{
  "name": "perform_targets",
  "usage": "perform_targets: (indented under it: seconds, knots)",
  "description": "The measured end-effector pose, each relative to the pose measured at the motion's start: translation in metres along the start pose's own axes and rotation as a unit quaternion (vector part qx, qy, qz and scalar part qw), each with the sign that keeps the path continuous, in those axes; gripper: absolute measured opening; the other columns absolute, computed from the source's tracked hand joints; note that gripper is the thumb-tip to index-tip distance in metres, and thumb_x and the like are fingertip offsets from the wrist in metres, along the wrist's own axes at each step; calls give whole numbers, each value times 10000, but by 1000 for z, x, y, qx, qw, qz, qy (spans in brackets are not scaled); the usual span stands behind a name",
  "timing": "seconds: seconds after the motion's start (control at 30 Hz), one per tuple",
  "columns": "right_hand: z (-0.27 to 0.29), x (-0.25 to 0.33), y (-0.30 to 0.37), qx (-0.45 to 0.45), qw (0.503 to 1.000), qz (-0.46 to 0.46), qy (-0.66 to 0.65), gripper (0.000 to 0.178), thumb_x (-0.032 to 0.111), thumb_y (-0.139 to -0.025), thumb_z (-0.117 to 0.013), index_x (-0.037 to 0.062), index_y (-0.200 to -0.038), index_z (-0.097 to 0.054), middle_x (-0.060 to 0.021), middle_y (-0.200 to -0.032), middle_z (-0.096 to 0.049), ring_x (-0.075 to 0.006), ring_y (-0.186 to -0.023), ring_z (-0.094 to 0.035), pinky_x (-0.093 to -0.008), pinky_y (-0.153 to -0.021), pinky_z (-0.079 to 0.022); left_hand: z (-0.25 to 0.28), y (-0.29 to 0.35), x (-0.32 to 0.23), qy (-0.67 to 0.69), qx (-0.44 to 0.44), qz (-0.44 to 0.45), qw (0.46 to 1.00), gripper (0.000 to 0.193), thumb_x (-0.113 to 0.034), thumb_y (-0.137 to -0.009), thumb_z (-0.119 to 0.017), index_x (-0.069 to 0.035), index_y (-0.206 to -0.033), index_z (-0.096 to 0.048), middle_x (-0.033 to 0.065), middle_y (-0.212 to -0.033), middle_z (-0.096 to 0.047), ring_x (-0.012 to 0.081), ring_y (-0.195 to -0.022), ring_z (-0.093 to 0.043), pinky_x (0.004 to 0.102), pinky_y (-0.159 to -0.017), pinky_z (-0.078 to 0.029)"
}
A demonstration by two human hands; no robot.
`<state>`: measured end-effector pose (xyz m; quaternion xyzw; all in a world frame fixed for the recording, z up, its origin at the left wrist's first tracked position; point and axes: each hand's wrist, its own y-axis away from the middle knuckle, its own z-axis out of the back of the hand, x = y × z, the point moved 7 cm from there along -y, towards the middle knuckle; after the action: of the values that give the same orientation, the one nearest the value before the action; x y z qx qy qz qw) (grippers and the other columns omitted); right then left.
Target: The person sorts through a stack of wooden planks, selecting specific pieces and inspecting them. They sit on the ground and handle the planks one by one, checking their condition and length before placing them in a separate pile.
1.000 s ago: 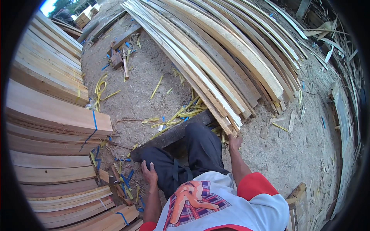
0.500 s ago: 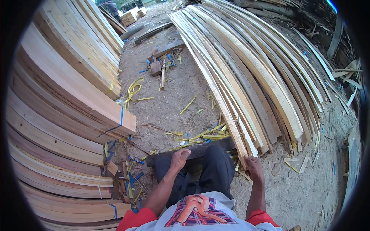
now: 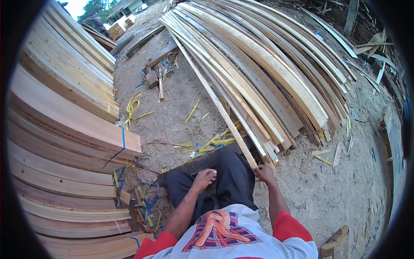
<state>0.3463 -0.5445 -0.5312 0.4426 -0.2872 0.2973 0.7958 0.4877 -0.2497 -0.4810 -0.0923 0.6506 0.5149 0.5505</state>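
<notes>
While person sits low centre of frame, right hand (image 3: 264,173) grips near end of thin wooden slat (image 3: 215,102), slat running diagonally up toward upper centre over loose plank pile (image 3: 276,69). Left hand (image 3: 205,178) curled shut, resting on dark trousers (image 3: 233,177), holding nothing visible. Bundled board stack (image 3: 64,129) fills left; yellow strap scraps (image 3: 133,108) on sandy ground (image 3: 336,194).

left hand (image 3: 205,177): fingers curled into a loose fist, resting on thigh, forearm bare | right hand (image 3: 265,173): fingers closed around a thin strip's near end, arm extended forward
</notes>
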Motion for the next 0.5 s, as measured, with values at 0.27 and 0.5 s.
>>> perform_targets:
  seconds: [0.27, 0.5]
  knots:
    - [77, 53, -105, -292, 936, 107, 164, 640, 326, -792, -723, 27, -1312, -501, -263, -1275, -531, -415, -1163, -524, -457, -1002, -427, 100, 48, 98, 220, -186, 50, 956, 332, -290, -909, -658, -16, -1098, -650, 81, -958, -690, 136, -745, -657, 241, -629, -516]
    - [57, 68, -165, -132, 952, 91, 260, 282, 245, -842, -592, -13, -956, -614, -286, -944, -664, -437, -918, -648, -491, -817, -516, 77, 48, 73, 148, -166, 73, 972, 312, -283, -936, -622, -18, -1100, -641, 79, -931, -682, 140, -761, -658, 252, -663, -517]
